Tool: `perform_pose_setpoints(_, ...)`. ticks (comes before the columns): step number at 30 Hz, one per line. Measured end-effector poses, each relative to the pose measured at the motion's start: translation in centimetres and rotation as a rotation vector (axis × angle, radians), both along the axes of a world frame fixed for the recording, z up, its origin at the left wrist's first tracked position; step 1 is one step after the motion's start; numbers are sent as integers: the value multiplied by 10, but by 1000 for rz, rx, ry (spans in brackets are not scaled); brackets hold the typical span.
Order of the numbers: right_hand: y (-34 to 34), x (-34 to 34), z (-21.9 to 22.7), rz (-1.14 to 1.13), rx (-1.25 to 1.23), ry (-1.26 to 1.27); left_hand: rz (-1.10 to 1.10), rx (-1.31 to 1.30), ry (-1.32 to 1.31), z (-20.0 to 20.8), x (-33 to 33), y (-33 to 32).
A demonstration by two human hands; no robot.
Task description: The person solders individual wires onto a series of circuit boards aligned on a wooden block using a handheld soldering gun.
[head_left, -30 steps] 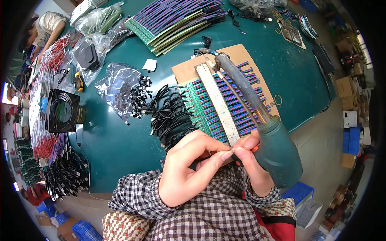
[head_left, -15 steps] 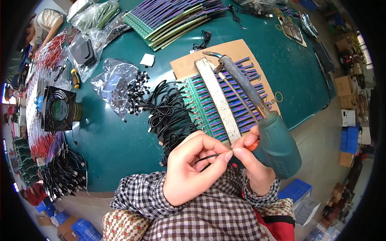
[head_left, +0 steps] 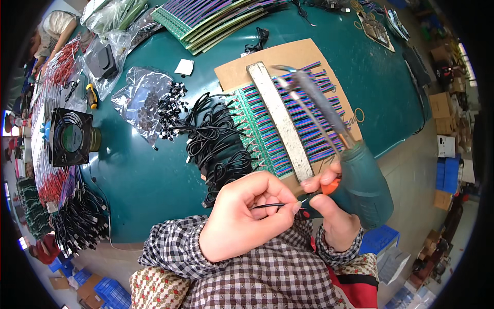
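Note:
My left hand [head_left: 247,219] pinches a thin black cable [head_left: 268,205] close to its end, where a pale bare wire tip sticks out past the fingertips. My right hand [head_left: 334,221] is around a green-bodied soldering gun [head_left: 366,188], beside its orange trigger. Its thumb and forefinger are apart, close to the wire tip, and its other fingers are partly hidden. The gun's metal barrel and thin feed tube point away over a green circuit board panel [head_left: 248,121]. A speckled metal bar [head_left: 280,121] lies across the panel's striped wires.
Bundled black cables [head_left: 218,149] lie left of the panel, beside a clear bag [head_left: 139,98] of small black connectors. A small black fan [head_left: 72,138] stands farther left, near a yellow-handled screwdriver [head_left: 91,96]. Stacked panels [head_left: 206,26] lie at the back. Cardboard [head_left: 293,51] is under the panel.
My right thumb and forefinger have come off the wire tip and spread apart. The soldering gun has shifted slightly right, its barrel blurred. My left hand still holds the cable.

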State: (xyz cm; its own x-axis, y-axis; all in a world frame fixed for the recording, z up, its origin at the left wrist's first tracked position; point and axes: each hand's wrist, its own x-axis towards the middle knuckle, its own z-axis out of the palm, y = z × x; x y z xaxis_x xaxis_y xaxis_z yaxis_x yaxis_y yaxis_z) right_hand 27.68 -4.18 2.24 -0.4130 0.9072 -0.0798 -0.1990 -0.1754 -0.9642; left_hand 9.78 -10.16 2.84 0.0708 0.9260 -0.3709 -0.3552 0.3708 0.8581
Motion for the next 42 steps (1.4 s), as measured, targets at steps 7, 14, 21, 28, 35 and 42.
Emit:
perform_pose_setpoints(7, -1, -4, -8, 37, -82, 98, 0, -26, 291, 31, -13, -5)
perform_pose_setpoints(14, 2, 5, -21, -2, -28, 118, -24, 217, 817, 29, -36, -4)
perform_pose_setpoints(21, -11, 31, -16, -81, -52, -4, -104, 113, 820, -18, -32, 25)
perform_pose_setpoints(28, -30, 49, -11, -28, -91, 66, -74, 61, 840, -22, -27, 32)
perform_pose_setpoints(35, -45, 58, 1, -126, -318, -46, -70, 153, 986, -24, -23, 33)
perform_pose_setpoints(42, -62, 88, -20, -1, -75, -302, -113, 197, 1065, -24, -25, 36)
